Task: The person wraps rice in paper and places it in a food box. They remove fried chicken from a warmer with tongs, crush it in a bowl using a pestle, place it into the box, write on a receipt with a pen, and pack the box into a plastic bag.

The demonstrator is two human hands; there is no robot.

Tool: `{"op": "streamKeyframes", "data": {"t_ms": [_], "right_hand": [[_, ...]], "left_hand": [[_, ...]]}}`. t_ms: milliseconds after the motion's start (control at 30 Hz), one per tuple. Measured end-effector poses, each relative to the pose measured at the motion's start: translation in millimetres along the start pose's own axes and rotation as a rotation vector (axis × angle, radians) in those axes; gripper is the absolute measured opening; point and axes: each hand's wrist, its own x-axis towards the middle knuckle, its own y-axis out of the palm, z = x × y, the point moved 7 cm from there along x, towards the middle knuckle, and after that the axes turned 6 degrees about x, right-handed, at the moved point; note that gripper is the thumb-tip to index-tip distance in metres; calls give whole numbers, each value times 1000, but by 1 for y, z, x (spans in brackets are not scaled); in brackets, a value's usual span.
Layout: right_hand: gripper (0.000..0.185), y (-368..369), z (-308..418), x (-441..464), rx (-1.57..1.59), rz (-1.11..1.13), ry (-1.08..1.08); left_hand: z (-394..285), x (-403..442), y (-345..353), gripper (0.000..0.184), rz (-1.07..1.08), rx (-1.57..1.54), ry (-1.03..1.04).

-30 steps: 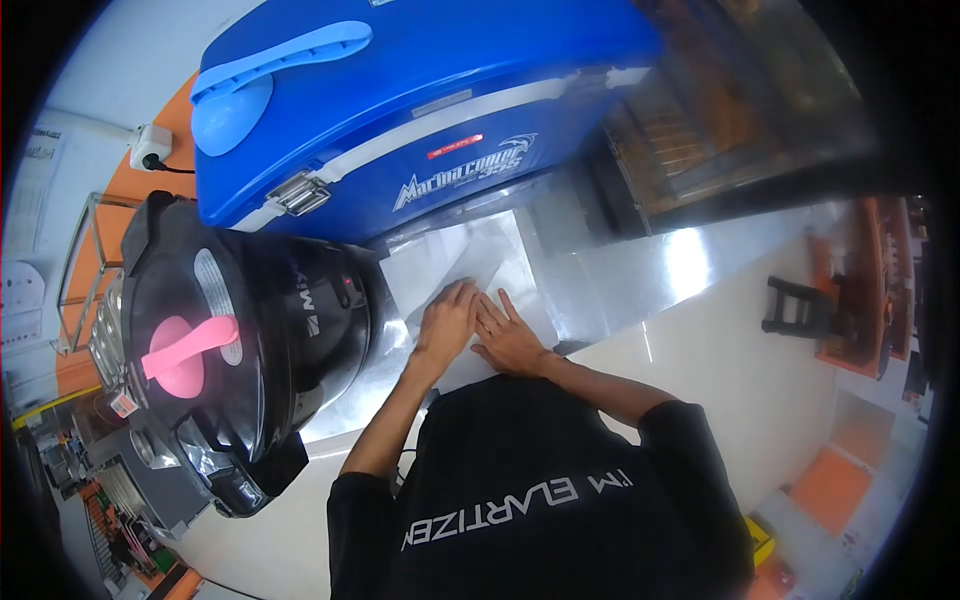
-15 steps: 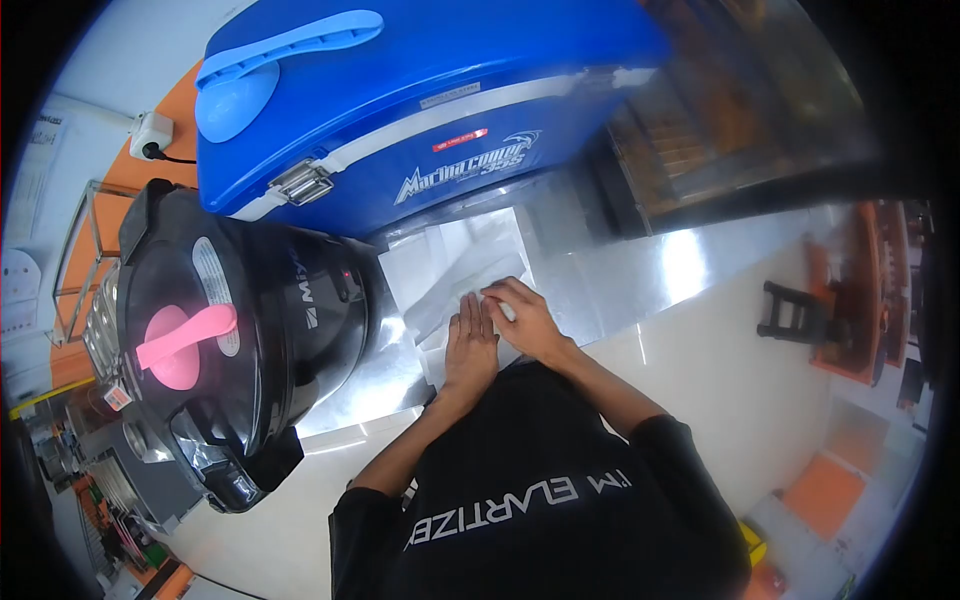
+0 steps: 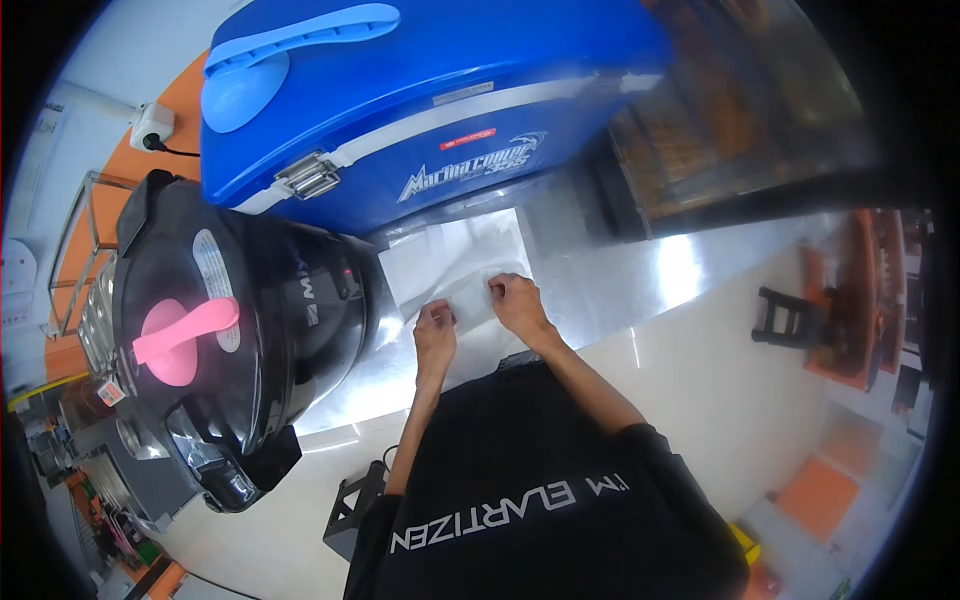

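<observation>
A thin, whitish see-through sheet (image 3: 470,303), perhaps plastic or paper, stretches between my hands above the counter. My left hand (image 3: 434,338) is closed with curled fingers at its left edge. At the upper right edge, my right hand (image 3: 518,308) pinches the same sheet between thumb and fingers. Beneath and behind it lie white paper sheets (image 3: 425,255) on the shiny metal counter (image 3: 665,270). What the sheet is made of cannot be told.
A blue cooler box (image 3: 370,170) with a light blue rice paddle (image 3: 240,95) on top stands behind the paper. On the left is a black rice cooker (image 3: 270,270) carrying a pink paddle (image 3: 170,345). A glass-fronted case (image 3: 740,110) stands at the back right.
My hands were close together, the left one lying flat on the sheet. Now they are apart, the left moved leftward and curled, with the sheet spread between them.
</observation>
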Motion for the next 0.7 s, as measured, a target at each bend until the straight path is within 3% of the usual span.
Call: {"op": "streamKeyframes", "data": {"t_ms": [100, 200, 333, 400, 433, 500, 533, 700], "right_hand": [[17, 2, 0, 1, -39, 28, 25], [12, 9, 5, 1, -346, 30, -96], [10, -13, 51, -5, -580, -28, -393], [11, -23, 70, -7, -570, -122, -650], [12, -17, 56, -4, -529, 20, -603], [16, 4, 20, 3, -436, 304, -512], [18, 4, 15, 3, -413, 303, -513], [29, 5, -10, -12, -328, 354, -555]], "left_hand": [[-6, -3, -2, 24, -111, 13, 38], [-7, 1, -6, 27, -185, 174, 138], [-26, 1, -7, 19, -160, 613, 268], [-57, -9, -21, 11, -283, 713, 506], [-73, -14, -22, 8, -342, 753, 636], [-50, 4, -15, 5, -147, 679, 484], [-42, 7, -11, 3, -50, 644, 407], [-29, -10, -9, 7, -162, 488, 531]]}}
